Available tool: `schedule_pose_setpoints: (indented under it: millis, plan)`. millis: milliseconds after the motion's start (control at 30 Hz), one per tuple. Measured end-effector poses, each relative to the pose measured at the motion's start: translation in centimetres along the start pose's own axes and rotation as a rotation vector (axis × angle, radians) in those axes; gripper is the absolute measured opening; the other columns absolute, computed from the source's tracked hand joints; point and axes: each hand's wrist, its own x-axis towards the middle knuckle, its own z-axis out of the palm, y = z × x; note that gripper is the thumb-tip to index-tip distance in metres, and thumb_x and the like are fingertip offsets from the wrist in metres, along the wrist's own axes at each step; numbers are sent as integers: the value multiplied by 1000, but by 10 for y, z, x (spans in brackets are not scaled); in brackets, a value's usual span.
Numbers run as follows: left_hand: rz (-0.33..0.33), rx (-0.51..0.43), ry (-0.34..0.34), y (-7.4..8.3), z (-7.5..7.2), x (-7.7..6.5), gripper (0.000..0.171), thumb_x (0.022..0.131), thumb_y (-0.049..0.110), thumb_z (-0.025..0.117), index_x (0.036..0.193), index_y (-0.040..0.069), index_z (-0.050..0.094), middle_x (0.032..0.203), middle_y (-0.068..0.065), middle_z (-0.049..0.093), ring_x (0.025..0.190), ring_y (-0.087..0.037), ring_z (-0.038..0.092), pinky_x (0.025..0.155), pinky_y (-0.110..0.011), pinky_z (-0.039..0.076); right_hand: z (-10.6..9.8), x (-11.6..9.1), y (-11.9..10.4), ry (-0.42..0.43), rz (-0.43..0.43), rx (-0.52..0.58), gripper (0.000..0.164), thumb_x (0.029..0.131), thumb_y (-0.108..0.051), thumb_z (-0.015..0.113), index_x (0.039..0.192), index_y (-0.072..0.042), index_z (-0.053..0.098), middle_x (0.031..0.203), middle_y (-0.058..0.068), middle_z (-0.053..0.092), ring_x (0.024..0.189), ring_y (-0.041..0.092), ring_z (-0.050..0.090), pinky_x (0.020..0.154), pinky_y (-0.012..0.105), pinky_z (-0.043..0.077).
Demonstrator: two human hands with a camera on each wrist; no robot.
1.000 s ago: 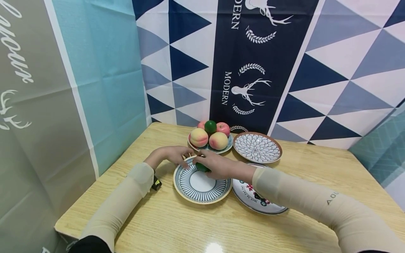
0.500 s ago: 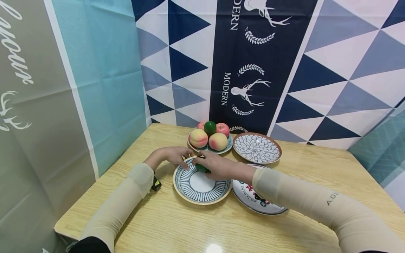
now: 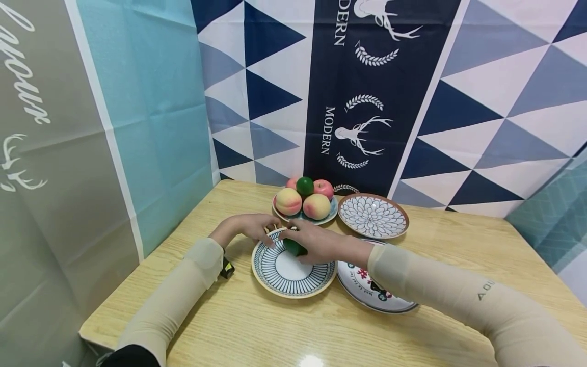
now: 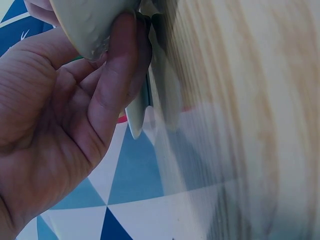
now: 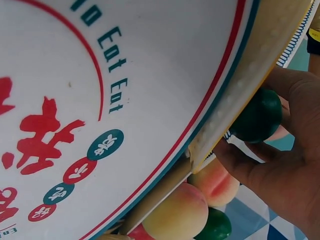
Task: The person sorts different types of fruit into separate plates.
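Observation:
My left hand (image 3: 257, 227) grips the far left rim of the blue-striped plate (image 3: 293, 267). In the left wrist view, fingers (image 4: 112, 75) curl against the plate's pale underside (image 4: 95, 25). My right hand (image 3: 316, 242) holds a dark green fruit (image 3: 294, 246) low over the far part of the same plate. The right wrist view shows this round green fruit (image 5: 257, 117) between thumb and fingers, close to the plate's yellow-edged rim. Part of the fruit is hidden by the hand in the head view.
Behind my hands a small plate (image 3: 328, 220) bears peaches (image 3: 289, 200), red apples (image 3: 323, 188) and another green fruit (image 3: 304, 186). A brown-rimmed flower plate (image 3: 373, 215) stands at the back right. A white printed plate (image 3: 367, 285) lies partly under my right forearm.
The green fruit has tipped slightly and shifted a little toward me in my right hand, so more of it shows. My left hand keeps its place on the plate.

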Motion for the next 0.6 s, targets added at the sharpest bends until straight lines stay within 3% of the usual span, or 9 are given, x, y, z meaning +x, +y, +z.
schedule_pose_setpoints:
  millis: [333, 600]
  plan:
    - [-6, 6, 3, 3, 1, -2, 43, 94, 16, 82, 130, 12, 60, 142, -17, 60, 123, -27, 61, 84, -37, 60, -4, -2, -1, -33, 53, 20, 78, 90, -31, 86, 157, -16, 49, 156, 22, 42, 134, 32, 50, 112, 49, 46]
    - [-39, -14, 21, 2, 3, -3, 60, 93, 17, 83, 146, 11, 55, 147, -19, 56, 132, -32, 57, 87, -39, 61, -15, -3, -3, 4, 52, 19, 80, 93, -40, 82, 160, -15, 46, 154, 18, 43, 127, 30, 53, 107, 50, 49]
